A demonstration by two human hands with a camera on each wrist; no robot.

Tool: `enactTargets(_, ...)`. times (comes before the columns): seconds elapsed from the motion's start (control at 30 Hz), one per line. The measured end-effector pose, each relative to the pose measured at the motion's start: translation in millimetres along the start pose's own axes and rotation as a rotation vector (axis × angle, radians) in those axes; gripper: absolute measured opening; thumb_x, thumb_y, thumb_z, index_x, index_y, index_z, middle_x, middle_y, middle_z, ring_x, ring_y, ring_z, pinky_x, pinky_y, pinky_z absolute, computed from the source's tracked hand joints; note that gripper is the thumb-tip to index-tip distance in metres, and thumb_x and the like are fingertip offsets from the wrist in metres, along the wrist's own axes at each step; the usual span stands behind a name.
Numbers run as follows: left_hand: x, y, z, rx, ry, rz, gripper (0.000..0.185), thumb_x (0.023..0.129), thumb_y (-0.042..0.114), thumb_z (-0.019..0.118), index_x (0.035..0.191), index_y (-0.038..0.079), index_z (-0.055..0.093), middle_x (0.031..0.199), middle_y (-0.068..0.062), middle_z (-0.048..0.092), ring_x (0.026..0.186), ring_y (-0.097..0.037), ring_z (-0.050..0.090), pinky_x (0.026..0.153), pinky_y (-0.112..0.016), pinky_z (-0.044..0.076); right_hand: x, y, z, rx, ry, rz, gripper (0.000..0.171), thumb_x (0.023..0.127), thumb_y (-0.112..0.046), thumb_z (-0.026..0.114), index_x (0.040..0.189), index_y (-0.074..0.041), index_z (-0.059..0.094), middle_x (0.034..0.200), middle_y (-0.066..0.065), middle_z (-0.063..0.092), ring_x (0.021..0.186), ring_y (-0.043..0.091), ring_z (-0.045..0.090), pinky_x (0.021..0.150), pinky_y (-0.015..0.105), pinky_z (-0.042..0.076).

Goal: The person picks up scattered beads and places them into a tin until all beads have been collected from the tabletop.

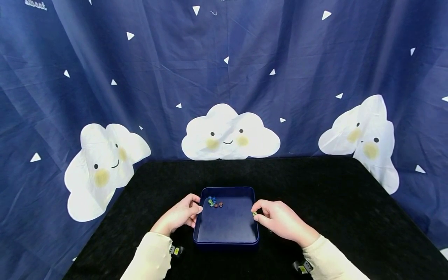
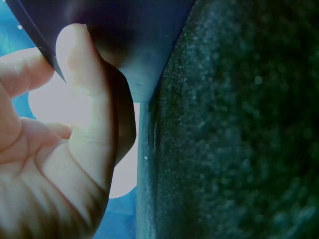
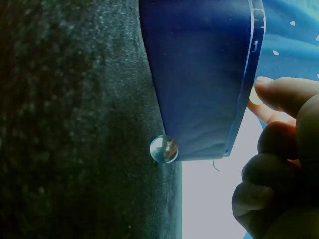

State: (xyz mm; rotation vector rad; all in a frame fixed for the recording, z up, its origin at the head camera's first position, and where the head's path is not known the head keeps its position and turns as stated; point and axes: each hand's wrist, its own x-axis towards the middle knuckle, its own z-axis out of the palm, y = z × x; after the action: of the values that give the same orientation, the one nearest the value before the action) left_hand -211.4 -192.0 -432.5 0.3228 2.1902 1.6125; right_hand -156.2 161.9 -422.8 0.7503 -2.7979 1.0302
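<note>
A dark blue square tray [image 1: 229, 223] sits on the black cloth. Inside it, near the far left corner, several small glass marbles [image 1: 212, 203] lie bunched together, blue, green and reddish brown. My left hand [image 1: 180, 214] holds the tray's left side, its thumb [image 2: 79, 64] at the rim. Over at the right rim, my right hand [image 1: 281, 221] pinches a yellow-green marble [image 1: 254, 213] between thumb and forefinger. The right wrist view shows that marble only partly behind a fingertip. A clear glass marble [image 3: 164, 149] rests on the cloth outside the tray, below my right hand.
Black cloth [image 1: 315, 190] covers the surface around the tray. A blue curtain [image 1: 245, 46] printed with white clouds and triangles hangs behind and along both sides.
</note>
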Motion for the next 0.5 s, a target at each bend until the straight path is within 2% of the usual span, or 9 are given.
enactTargets(0.5, 0.3, -2.4, -1.3, 0.013, 0.009, -0.017, 0.039, 0.099, 0.013, 0.058, 0.127, -0.006, 0.04, 0.077, -0.01, 0.055, 0.059, -0.019, 0.055, 0.059, -0.035, 0.057, 0.2, 0.3, 0.9, -0.013, -0.003, 0.014, 0.015, 0.095, -0.027, 0.071, 0.11, -0.025, 0.07, 0.058, -0.016, 0.047, 0.047, 0.002, 0.049, 0.054, 0.025, 0.045)
